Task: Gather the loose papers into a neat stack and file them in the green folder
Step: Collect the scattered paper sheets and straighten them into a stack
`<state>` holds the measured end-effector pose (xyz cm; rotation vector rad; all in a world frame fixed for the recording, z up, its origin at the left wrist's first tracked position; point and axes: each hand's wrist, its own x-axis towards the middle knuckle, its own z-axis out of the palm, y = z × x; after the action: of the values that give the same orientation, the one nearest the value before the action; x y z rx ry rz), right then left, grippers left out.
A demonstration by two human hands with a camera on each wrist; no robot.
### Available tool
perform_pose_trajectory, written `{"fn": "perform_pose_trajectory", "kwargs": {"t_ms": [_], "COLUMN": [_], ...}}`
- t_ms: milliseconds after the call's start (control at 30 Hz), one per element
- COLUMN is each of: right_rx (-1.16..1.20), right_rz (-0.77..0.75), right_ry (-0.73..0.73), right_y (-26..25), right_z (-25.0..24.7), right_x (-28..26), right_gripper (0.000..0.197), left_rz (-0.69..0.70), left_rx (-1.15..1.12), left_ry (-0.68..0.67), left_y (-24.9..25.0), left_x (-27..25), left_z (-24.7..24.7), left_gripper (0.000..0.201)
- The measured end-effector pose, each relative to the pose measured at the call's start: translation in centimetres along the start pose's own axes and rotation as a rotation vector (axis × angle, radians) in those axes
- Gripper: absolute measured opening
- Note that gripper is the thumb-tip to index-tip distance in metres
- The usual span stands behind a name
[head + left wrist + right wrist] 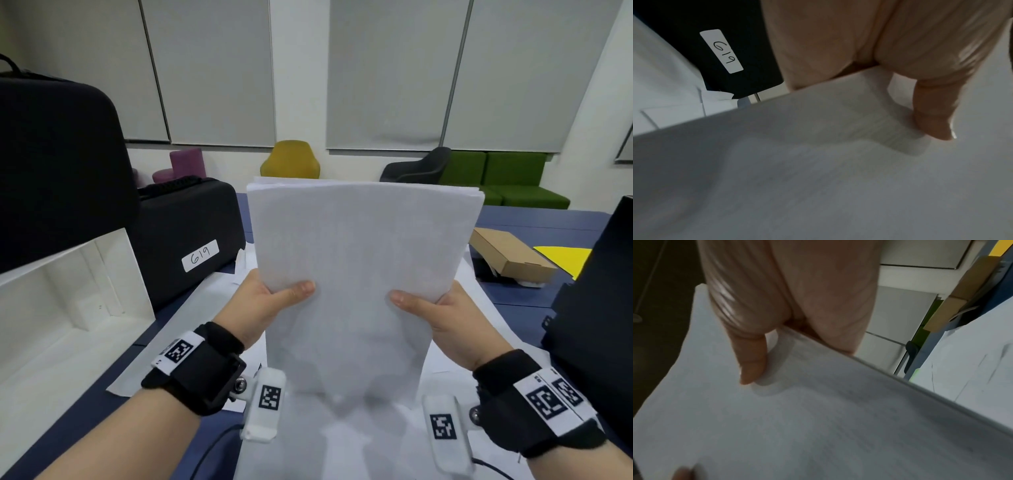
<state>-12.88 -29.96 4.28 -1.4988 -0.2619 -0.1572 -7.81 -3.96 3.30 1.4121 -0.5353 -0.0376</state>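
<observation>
Wristbands sit lowest in my head view, and above them both hands hold the stack [359, 274] upright over the table [78, 425]. I judge this to be the squaring step — the sheets are gathered, but the top edges are slightly staggered. More sheets [212, 301] lie flat on the table beneath, so gathering may not be finished.

My left hand [270, 305] pinches the stack's left edge, thumb flat across the front, fingers behind and hidden. My right hand [442, 315] mirrors it on the right edge; the wrist views confirm each thumb pressed on the paper.

Next I'd tap the bottom edge on the table to align it — a looser pinch would let the sheets settle. I can't see a green folder in any view, so it must be found first.
</observation>
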Motion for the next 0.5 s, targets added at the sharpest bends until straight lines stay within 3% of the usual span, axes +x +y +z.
{"fn": "perform_pose_trajectory", "kwargs": {"t_ms": [133,267,367,500], "right_rx": [-0.062,-0.114,-0.103,-0.09], "right_rz": [-0.018,0.013,0.003,-0.014], "right_ry": [0.033,0.025,0.054,0.091], "right_y": [0.2,1.1,0.8,0.7], "right_z": [0.4,0.5,0.5,0.4], "right_x": [-0.1,-0.5,-0.5,-0.4], "right_gripper": [0.022,0.023,0.022,0.02], "left_rz": [-0.028,-0.067,-0.043,-0.013], "left_rx": [-0.044,-0.02,-0.012,-0.017], "left_ry": [0.027,0.026,0.062,0.059], "left_y": [-0.7,-1.5,-1.3,-1.4], "left_x": [0.1,-0.5,-0.3,0.0], "left_z": [0.0,0.3,0.5,0.5], "left_gripper": [0.056,0.039,0.047,0.037]}}
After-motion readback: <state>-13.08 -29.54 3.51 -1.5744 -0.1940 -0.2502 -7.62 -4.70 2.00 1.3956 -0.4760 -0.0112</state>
